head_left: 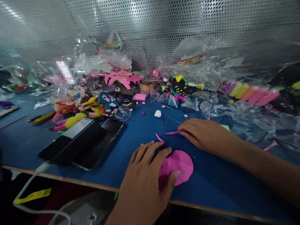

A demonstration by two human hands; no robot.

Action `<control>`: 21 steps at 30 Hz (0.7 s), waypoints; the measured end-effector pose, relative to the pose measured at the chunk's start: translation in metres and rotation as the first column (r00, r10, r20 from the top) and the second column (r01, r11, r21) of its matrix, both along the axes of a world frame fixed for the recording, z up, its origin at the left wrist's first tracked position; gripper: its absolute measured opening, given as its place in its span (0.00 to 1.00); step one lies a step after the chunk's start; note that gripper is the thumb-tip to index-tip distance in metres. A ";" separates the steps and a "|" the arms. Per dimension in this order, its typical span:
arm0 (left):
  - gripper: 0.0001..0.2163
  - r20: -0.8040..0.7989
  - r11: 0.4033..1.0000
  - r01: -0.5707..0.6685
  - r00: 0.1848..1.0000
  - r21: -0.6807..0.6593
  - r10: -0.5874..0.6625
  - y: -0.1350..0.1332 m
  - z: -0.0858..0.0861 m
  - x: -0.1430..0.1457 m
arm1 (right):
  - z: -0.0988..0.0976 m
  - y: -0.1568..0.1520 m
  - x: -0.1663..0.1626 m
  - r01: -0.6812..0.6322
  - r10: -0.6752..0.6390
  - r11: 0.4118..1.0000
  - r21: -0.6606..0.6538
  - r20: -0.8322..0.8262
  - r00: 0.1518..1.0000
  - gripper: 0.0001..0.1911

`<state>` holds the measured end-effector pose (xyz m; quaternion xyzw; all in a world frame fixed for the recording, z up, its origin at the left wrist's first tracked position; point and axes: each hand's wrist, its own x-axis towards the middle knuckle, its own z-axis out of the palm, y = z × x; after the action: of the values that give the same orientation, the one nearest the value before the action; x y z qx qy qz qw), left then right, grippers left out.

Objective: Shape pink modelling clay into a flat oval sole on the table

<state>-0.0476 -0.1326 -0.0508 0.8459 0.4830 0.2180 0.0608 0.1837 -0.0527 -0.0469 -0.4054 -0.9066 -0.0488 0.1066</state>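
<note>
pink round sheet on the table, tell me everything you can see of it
The pink round sheet is thin, looks like paper and shows faint creases. It lies about flat on the blue tabletop, near its front edge. The left hand covers its left part, the thumb lying across it; the right side is uncovered.

A head-worn camera looks forward and down, close above hands (146, 170) in the frame's lower half.

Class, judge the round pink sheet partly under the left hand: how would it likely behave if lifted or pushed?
The round pink sheet looks thin and creased, so it would probably bend rather than stay stiff. Lying flat, it would likely slide or wrinkle when pushed, not roll.
</note>
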 end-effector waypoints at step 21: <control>0.09 0.212 0.972 -0.106 0.965 -0.211 0.151 -0.009 0.003 -0.027 | 0.028 -0.053 -0.032 -0.036 -0.202 0.786 -0.617 -0.311 0.929 0.13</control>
<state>-0.0748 -0.1415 -0.0481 0.7719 0.5461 0.2675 0.1851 0.1512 -0.1061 -0.0193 -0.4601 -0.8184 0.3182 0.1316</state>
